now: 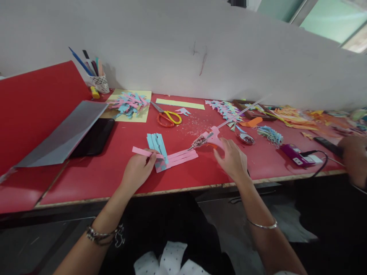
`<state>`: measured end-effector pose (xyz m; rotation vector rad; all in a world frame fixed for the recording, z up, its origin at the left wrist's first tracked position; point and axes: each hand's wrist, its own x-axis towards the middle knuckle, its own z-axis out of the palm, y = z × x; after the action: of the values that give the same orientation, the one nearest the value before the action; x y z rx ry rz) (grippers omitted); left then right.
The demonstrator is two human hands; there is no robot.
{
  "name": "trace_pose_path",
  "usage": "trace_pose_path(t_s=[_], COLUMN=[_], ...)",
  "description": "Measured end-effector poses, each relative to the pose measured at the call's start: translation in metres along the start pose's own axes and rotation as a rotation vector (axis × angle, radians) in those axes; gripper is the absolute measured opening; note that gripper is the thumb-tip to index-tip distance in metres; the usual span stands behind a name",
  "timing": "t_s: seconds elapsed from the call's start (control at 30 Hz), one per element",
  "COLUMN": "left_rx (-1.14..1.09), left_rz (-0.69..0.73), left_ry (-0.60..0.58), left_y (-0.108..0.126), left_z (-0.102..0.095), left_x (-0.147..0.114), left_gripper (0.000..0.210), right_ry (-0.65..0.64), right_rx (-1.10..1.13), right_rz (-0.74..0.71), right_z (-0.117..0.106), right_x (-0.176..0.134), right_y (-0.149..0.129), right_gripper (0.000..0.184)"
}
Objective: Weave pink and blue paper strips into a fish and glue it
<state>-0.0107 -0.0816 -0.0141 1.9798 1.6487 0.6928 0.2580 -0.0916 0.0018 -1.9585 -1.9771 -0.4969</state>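
My left hand [140, 168] pinches a pink paper strip [141, 151] between thumb and fingers, over the left end of a small woven paper piece. That piece joins blue strips [156, 143], which point away from me, with pink strips [183, 156] running to the right. My right hand [232, 156] is closed around the handle of a pink hot glue gun [213, 139]. Its nozzle points left, just over the pink strips, and a long clear glue stick [241, 112] sticks out of its back. Dried glue and scraps cling to the nozzle end.
Scissors [169, 117] lie beyond the weave, beside a heap of paper strips [130, 103] on a yellow sheet. A black tablet-like object [94, 137] is at left. A purple box with a cable [296, 154] and another person's hand [354, 152] are at right.
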Motion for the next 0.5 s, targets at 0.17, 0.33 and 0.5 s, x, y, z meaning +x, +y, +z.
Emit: trace_pose_path(t_s=[0.17, 0.33, 0.5], left_rx=[-0.013, 0.0, -0.017], left_rz=[0.013, 0.006, 0.013], left_ry=[0.008, 0.017, 0.03], left_y=[-0.001, -0.002, -0.002], left_z=[0.001, 0.001, 0.002], left_x=[0.0, 0.001, 0.001], left_gripper=[0.042, 0.042, 0.04], right_ry=[0.018, 0.046, 0.054], right_rx=[-0.012, -0.027, -0.05], right_rz=[-0.016, -0.027, -0.022], right_z=[0.001, 0.003, 0.002], right_x=[0.0, -0.002, -0.001], right_y=[0.005, 0.011, 0.014], right_gripper=[0.036, 0.034, 0.033])
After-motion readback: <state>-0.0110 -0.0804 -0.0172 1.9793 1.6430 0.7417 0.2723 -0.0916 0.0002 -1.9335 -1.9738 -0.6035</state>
